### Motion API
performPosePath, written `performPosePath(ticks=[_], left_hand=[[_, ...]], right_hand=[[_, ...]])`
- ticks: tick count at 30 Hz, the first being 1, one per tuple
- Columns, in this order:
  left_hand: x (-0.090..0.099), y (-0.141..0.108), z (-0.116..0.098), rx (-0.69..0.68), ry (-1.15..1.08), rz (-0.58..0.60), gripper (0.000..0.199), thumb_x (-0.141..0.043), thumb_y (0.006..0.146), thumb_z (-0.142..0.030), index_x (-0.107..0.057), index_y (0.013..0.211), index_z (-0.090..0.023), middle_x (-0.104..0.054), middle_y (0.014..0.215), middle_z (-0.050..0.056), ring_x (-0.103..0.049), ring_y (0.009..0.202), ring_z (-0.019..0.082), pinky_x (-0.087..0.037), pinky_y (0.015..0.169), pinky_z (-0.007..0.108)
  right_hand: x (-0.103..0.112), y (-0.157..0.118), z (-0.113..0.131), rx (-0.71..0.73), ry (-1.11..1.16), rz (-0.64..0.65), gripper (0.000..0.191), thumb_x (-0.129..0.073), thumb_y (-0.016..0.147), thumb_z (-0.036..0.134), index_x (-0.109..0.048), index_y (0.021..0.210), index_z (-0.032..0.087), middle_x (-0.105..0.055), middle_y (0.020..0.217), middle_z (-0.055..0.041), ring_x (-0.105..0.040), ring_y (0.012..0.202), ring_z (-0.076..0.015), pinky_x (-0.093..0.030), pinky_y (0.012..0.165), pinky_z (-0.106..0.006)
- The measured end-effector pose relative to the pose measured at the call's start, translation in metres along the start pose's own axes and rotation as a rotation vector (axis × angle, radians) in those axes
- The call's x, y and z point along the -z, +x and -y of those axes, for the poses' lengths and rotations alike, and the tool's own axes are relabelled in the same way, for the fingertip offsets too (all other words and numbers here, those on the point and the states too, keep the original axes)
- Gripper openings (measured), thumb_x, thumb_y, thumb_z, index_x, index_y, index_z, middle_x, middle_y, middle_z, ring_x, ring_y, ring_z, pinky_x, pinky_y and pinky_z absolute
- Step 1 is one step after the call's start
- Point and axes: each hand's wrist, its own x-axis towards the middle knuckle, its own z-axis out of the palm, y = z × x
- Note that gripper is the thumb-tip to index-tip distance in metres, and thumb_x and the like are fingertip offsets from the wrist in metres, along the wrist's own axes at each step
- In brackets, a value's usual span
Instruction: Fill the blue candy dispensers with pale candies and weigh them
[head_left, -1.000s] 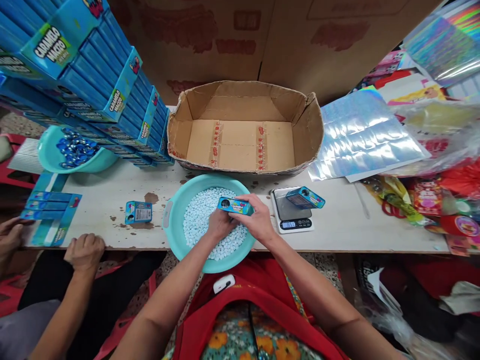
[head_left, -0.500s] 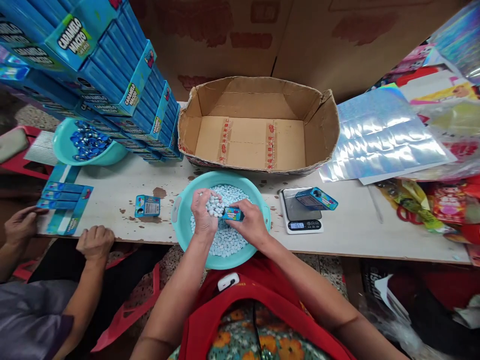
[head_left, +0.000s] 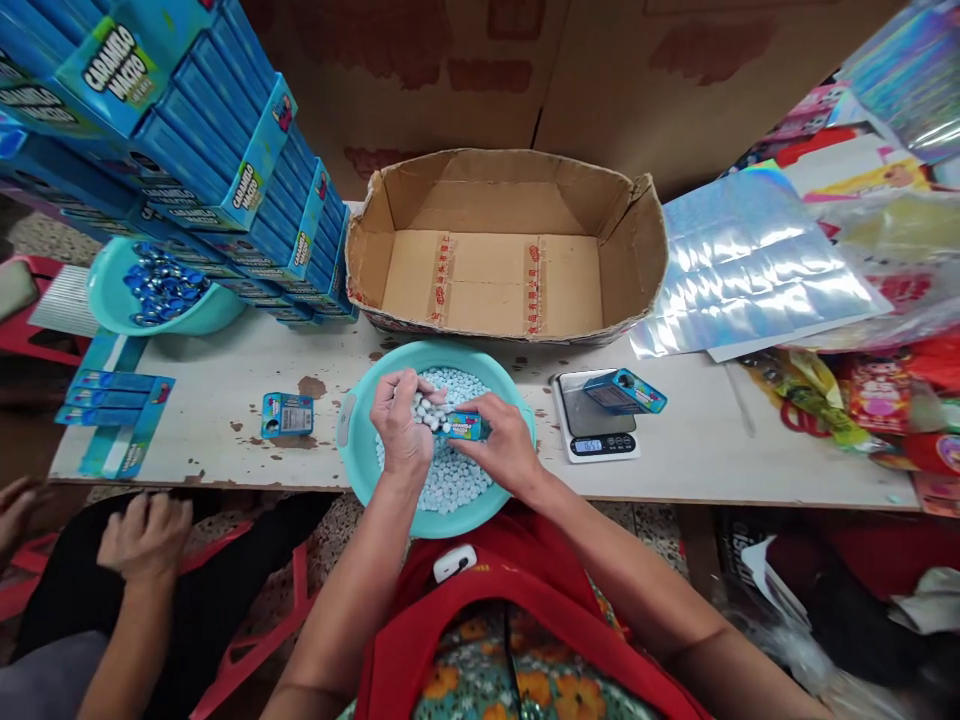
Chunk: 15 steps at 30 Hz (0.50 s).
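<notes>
Over a turquoise basin (head_left: 354, 480) of pale blue candies (head_left: 457, 487), my left hand (head_left: 403, 420) is cupped around a heap of the candies. My right hand (head_left: 504, 445) grips a small blue candy box (head_left: 466, 427) between thumb and fingers, its end against the heap. To the right, another blue box (head_left: 626, 391) lies tilted across a digital scale (head_left: 598, 447) with a lit display. A similar small box (head_left: 287, 415) stands on the table left of the basin.
An open cardboard box (head_left: 502, 165) stands behind the basin. Stacked display cartons (head_left: 247, 190) rise at back left, beside a bowl (head_left: 172, 318) of blue wrapped sweets. Shiny sheets (head_left: 750, 260) lie at right. A co-worker's hand (head_left: 146, 535) is at lower left.
The co-worker's hands have pulled back from the flat blue carton at the left. Fewer candies show in my left hand. The whole view has shifted slightly.
</notes>
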Motion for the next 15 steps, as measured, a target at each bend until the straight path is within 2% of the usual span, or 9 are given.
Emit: performPosePath(ticks=[5,11,15], left_hand=[[-0.0055,-0.0025,0.0023,-0.042,0.06,-0.016,0.028,-0.065,0.078,-0.041,-0.052,0.075,-0.017,-0.056,0.068,-0.002,-0.056,0.055,0.01,-0.048,0.056,0.025],[-0.0086,-0.0052,0.0032,-0.008,0.046,-0.029,0.037,-0.065,0.078,-0.049,-0.047,0.068,-0.017,-0.049,0.059,-0.003,-0.047,0.046,0.008,-0.041,0.045,0.021],[-0.0079,-0.0068,0.0017,-0.037,0.052,-0.003,0.039,-0.064,0.078,-0.052,-0.047,0.069,-0.018,-0.048,0.057,-0.004,-0.046,0.046,0.007,-0.039,0.044,0.02]], right_hand=[[0.0028,-0.0015,-0.0001,-0.002,0.012,-0.019,0.032,-0.076,0.069,0.024,-0.063,0.099,0.024,-0.065,0.095,-0.0032,-0.061,0.095,-0.0222,-0.046,0.083,-0.036],[0.0072,-0.0023,-0.0003,-0.007,0.021,-0.016,0.033,-0.077,0.068,0.024,-0.063,0.098,0.023,-0.065,0.094,-0.0029,-0.061,0.094,-0.022,-0.046,0.082,-0.036],[0.0042,-0.0034,-0.0001,0.017,0.059,-0.032,0.034,-0.077,0.068,0.025,-0.064,0.099,0.023,-0.065,0.095,-0.003,-0.061,0.095,-0.0214,-0.047,0.083,-0.035]])
